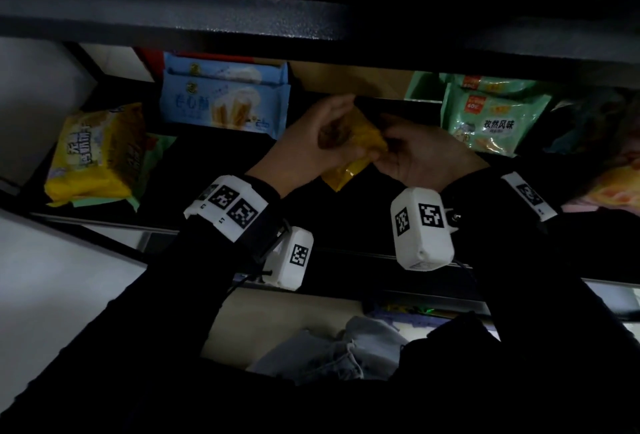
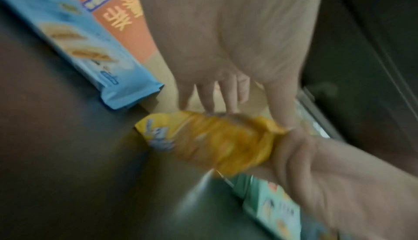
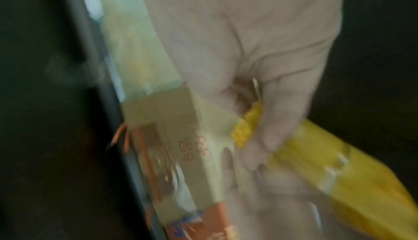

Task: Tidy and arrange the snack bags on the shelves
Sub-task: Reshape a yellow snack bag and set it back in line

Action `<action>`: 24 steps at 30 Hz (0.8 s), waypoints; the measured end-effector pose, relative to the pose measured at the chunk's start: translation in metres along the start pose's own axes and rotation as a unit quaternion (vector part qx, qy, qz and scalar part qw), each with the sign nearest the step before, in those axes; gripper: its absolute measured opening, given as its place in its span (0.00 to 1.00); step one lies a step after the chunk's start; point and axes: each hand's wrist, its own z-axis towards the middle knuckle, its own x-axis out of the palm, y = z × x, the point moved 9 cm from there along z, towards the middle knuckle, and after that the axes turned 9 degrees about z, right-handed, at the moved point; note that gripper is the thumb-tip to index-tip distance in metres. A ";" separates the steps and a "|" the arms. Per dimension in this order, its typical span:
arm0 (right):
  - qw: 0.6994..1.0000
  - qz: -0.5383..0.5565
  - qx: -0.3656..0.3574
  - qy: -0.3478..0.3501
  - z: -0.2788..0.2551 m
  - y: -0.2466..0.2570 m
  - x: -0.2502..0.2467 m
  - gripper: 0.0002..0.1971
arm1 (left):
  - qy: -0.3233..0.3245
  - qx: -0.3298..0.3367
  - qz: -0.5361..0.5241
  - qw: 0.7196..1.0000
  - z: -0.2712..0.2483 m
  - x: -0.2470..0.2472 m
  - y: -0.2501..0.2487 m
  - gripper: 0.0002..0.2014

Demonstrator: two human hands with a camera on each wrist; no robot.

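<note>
Both hands, left hand [image 1: 311, 146] and right hand [image 1: 420, 156], are gripping one yellow snack bag [image 1: 360, 142] mid-shelf. Blue bags [image 1: 225, 101] at 11 o'clock look neat; the yellow pile [image 1: 97, 156] at 9 o'clock is messy, so I'd say halfway done.

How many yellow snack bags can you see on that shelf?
2: one yellow bag lying at the shelf's left end, and one smaller yellow bag held between the left hand and right hand mid-shelf. Others may hide in the dark.

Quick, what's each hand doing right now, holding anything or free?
Left hand: grips one end of the small crinkly yellow snack bag.
Right hand: pinches the other end of the same bag.
</note>
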 end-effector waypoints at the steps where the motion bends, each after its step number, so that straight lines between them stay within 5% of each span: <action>1: 0.998 0.063 0.006 -0.007 0.001 -0.002 -0.002 0.14 | 0.031 0.011 0.044 0.999 -0.002 0.006 0.000 0.44; 3: 0.980 0.197 0.035 -0.023 0.005 -0.008 -0.006 0.13 | 0.071 0.046 0.150 0.985 -0.008 0.019 0.001 0.50; 6: 0.954 0.278 0.104 -0.033 0.003 -0.022 -0.008 0.14 | 0.002 0.080 0.185 0.979 -0.009 0.012 -0.004 0.37; 8: 0.982 0.153 0.099 -0.040 0.002 -0.023 -0.015 0.13 | -0.080 0.082 0.136 0.984 -0.006 -0.007 -0.008 0.26; 12: 0.989 -0.077 -0.104 -0.064 0.001 0.010 -0.018 0.15 | -0.103 -0.029 -0.011 0.994 0.005 -0.030 0.007 0.14; 17: 0.978 -0.077 -0.190 0.032 -0.005 0.022 0.008 0.17 | -0.019 -0.111 -0.215 0.970 0.010 -0.013 0.023 0.09; 21: 0.974 -0.084 -0.209 0.034 -0.006 0.026 0.012 0.09 | -0.051 -0.111 -0.298 0.947 0.008 -0.011 0.025 0.09; 24: 0.977 -0.085 -0.196 0.013 -0.001 0.024 0.013 0.17 | -0.091 -0.113 -0.356 0.923 0.008 -0.006 0.021 0.06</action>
